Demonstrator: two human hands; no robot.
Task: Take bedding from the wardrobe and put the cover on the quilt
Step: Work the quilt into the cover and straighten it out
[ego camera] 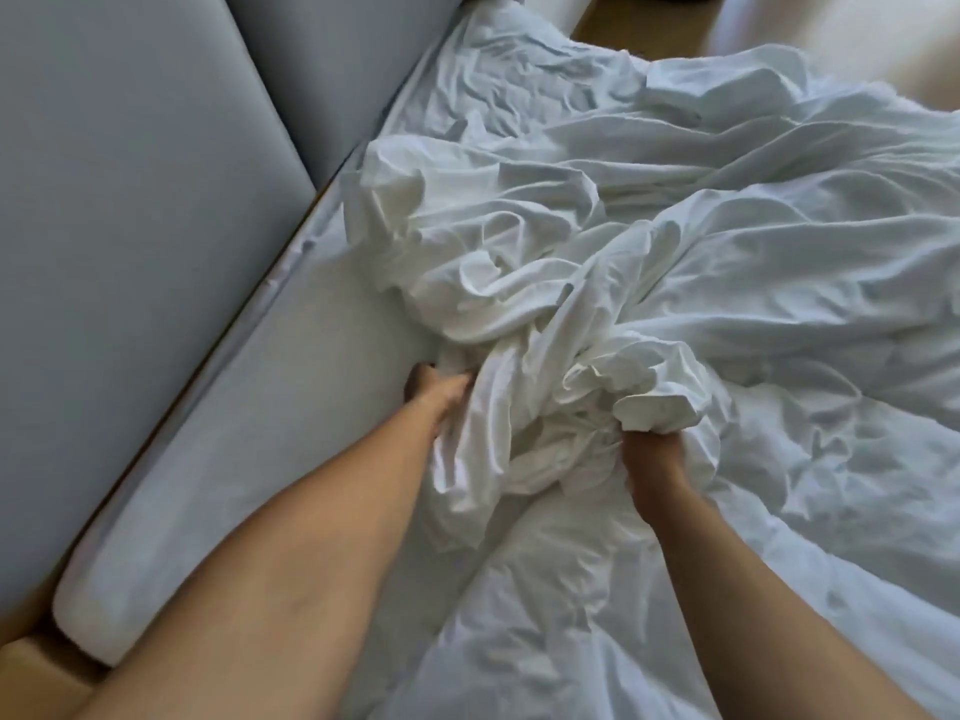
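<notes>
Head view: we look down at a bed (291,407) and both our bare forearms reach into a crumpled white cover (519,283). Our left hand (441,394) is pushed into the left side of the bunch. Its fingers curl round a fold of the cover, and the fingertips are partly lost in shadow and cloth. Our right hand (649,454) is clenched, knuckles toward us, round a thick wad of the same cover, which bulges out above the fist. The gathered cover lies beside the bare strip along the bed's left edge, which runs against a grey padded headboard (130,226). From there the cover fans out in deep creases toward the bed's far edge. Smoother, puffier white bedding (805,511) covers the right side of the bed, touching the bunch.
</notes>
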